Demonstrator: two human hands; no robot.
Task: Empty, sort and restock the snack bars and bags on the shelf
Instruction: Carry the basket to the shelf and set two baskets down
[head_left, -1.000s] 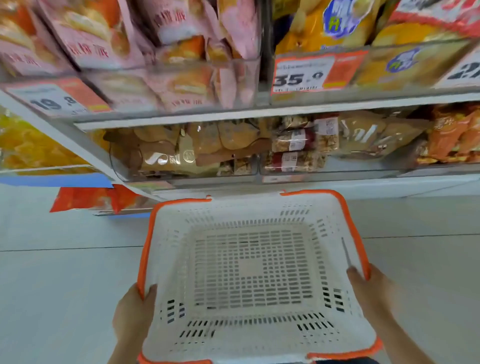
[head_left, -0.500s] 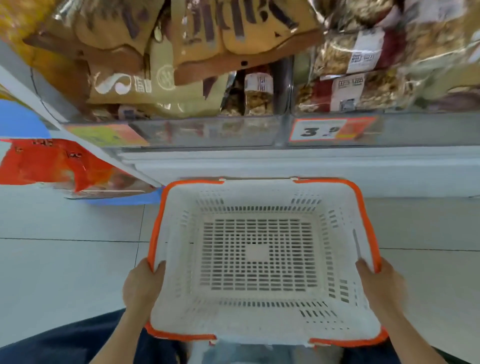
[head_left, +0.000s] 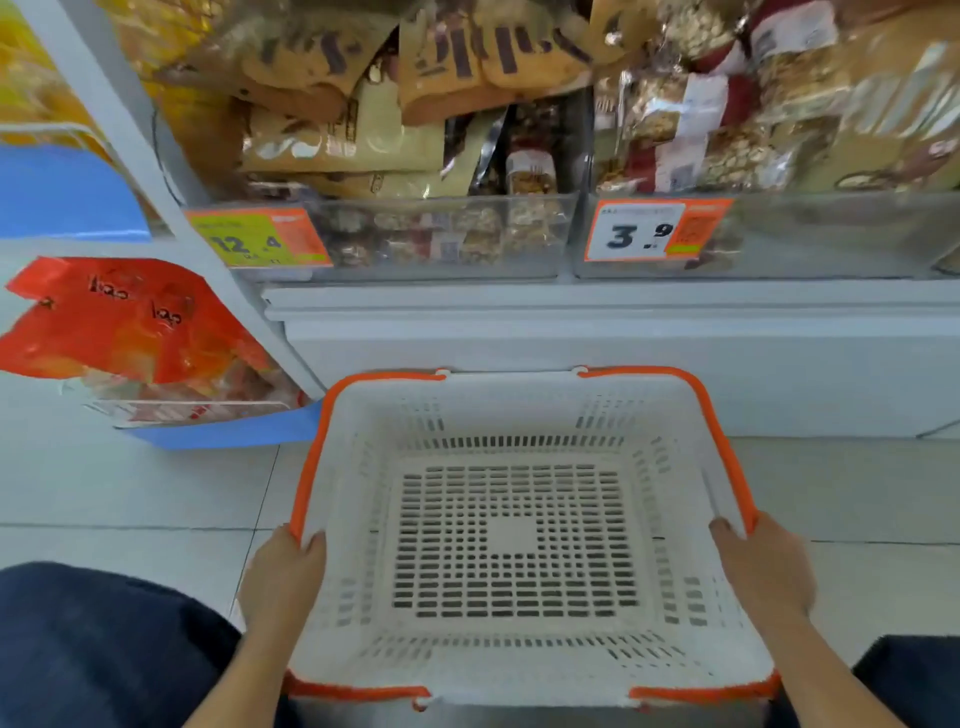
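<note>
Fingers (head_left: 311, 543) of both hands curled over basket (head_left: 519, 405) side rims; basket just before shelf (head_left: 571, 306) base

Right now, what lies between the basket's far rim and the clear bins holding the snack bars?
In the head view, only the shelf's plain white base panel separates the basket from the clear bins; nothing else sits there.
</note>
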